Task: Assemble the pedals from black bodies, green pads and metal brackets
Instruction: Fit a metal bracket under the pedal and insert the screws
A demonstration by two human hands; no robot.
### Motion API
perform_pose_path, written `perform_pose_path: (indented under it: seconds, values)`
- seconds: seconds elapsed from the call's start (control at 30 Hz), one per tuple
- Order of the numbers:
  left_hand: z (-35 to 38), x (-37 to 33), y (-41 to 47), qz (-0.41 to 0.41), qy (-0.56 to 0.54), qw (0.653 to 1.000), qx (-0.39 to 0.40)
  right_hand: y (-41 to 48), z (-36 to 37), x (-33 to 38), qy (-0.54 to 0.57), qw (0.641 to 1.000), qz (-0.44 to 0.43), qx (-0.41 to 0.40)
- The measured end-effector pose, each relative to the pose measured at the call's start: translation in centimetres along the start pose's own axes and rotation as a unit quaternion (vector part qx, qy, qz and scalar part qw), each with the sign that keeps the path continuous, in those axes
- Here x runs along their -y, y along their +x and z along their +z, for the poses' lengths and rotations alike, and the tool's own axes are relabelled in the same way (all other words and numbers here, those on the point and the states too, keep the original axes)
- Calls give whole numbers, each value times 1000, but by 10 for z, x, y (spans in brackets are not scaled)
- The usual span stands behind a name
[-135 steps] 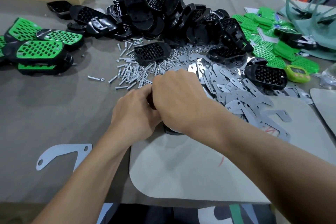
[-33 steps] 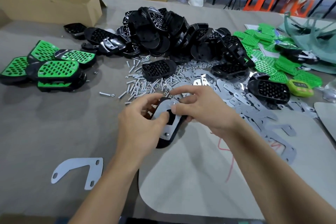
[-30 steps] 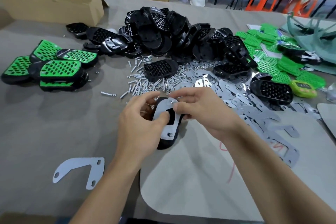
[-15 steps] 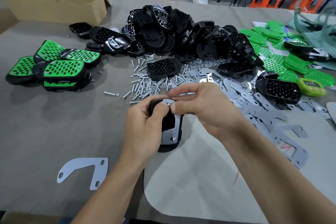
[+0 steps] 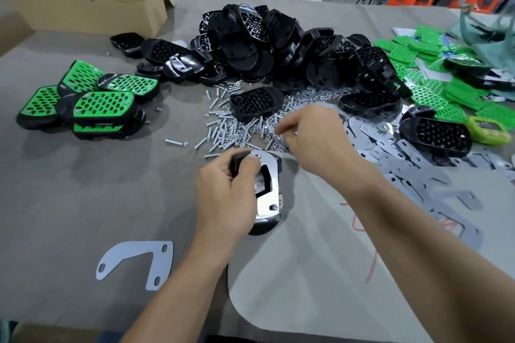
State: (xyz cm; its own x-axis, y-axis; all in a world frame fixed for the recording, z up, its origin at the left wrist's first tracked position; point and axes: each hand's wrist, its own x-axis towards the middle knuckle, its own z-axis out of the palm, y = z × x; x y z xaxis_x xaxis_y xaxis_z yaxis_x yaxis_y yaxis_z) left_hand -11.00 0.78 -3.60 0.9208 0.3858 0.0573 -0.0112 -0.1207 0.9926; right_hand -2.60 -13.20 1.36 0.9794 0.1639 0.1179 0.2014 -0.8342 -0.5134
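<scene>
The black body [image 5: 264, 227] is sitting in the left hand [image 5: 225, 195], fingers wrapping its side, thumb pressing the metal bracket [image 5: 269, 175] down on top. Just beyond that grip, the right hand [image 5: 312, 139] is hovering over the loose screws [image 5: 231, 131], fingers curling, too blurred to tell if they're pinching anything. Finished pedals [image 5: 92, 103] are lying well left of the grip.

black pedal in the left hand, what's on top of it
A shiny metal bracket lies on the pedal, with a screw showing at its near end and the thumb of the left hand pressing its far end. The pedal's downward face is hidden.
</scene>
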Motion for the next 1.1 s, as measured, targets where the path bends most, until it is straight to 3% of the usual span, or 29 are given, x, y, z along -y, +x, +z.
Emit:
perform_pose_path:
  seconds: [0.27, 0.47, 0.6, 0.87, 0.97, 1.1]
  values:
    - [-2, 2, 4, -50, -29, 998, 24, 31, 21, 16, -226, 969, -95, 26]
    - [-4, -1, 5, -109, -96, 988, 48, 38, 18, 28, -210, 973, -50, 77]
    - [-6, -2, 4, -119, -113, 985, 46, 38, 20, 41, -218, 975, -23, 44]
    - [-6, -3, 2, -122, -86, 987, 54, 37, 29, 41, -275, 955, -100, 43]
    - [-4, -1, 3, -129, -82, 986, 62, 36, 23, 32, -211, 973, -73, 50]
    - [-5, 4, 4, -119, -73, 988, 70, 24, 1, 14, -3, 999, 1, 34]
